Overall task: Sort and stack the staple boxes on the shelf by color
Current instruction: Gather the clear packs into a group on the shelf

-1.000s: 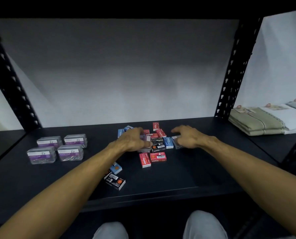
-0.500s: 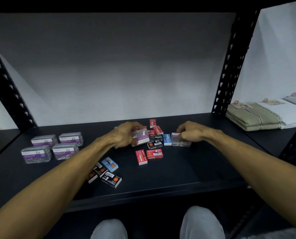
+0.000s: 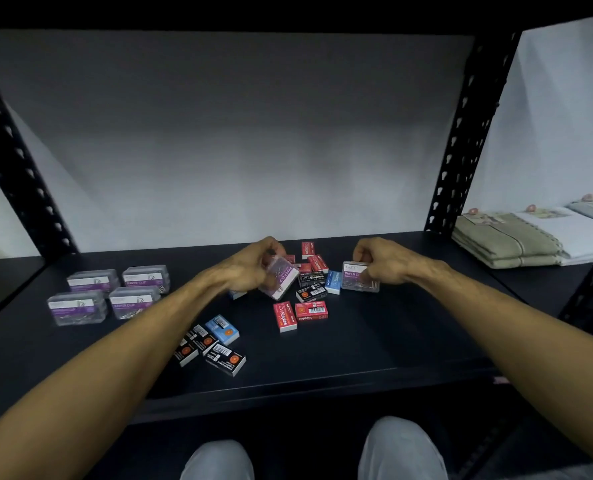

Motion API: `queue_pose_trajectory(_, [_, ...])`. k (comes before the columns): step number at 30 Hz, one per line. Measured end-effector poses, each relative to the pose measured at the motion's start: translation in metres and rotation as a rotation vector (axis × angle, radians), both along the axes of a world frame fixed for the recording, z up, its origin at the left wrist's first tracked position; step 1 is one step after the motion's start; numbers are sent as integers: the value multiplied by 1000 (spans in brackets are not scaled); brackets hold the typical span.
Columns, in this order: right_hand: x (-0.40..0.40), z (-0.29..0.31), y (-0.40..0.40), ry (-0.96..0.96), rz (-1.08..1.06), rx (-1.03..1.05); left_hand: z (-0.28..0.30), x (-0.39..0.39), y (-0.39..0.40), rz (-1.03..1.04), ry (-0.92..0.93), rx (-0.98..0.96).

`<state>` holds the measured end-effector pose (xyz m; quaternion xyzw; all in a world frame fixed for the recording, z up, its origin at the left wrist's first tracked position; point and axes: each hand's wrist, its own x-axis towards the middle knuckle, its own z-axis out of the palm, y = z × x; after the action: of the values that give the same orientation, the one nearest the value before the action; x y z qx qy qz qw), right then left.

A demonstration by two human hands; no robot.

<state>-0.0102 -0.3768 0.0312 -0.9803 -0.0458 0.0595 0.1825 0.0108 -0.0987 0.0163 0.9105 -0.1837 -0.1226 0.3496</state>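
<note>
A black shelf (image 3: 374, 344) backed by a grey wall carries four clip boxes (image 3: 110, 292) in a block at far left. Staple boxes lie mid-shelf: about five red (image 3: 284, 316), some six black (image 3: 226, 359) and three blue (image 3: 222, 329); the cluster hides some. The near right shelf is bare to its front edge. The left hand (image 3: 250, 268) grips a tilted clip box (image 3: 281, 278), lifted higher than before; the right hand (image 3: 381, 261) pinches another (image 3: 355, 276), still on the shelf.

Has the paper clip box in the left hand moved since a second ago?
Yes. The left hand has lifted the clear box out of the pile; it is now tilted above the shelf, beside the black staple box.
</note>
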Motion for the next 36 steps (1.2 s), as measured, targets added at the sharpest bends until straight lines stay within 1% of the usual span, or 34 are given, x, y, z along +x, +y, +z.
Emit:
queue_pose_trajectory(3, [0, 0, 0, 14, -4, -12, -1, 1, 0, 63, -32, -64])
queue_pose_trajectory(6, [1, -2, 0, 23, -6, -23, -4, 2, 1, 97, -21, -79])
queue_pose_trajectory(13, [1, -3, 0, 26, 6, -44, 1, -2, 4, 13, 16, -69])
queue_pose_trajectory(17, [1, -3, 1, 21, 13, -54, -4, -2, 4, 84, -9, -116])
queue_pose_trajectory(20, [1, -3, 0, 27, 11, -64, -10, -1, 8, 77, -22, -80])
queue_pose_trajectory(25, [1, -1, 0, 25, 10, -75, -12, 2, 14, 28, -40, 56])
queue_pose_trajectory(32, [0, 17, 16, -15, 32, -76, 0, 0, 33, 47, -44, 61])
queue_pose_trajectory(36, [0, 28, 39, -25, 84, -48, 11, -6, 49, 71, -48, 30])
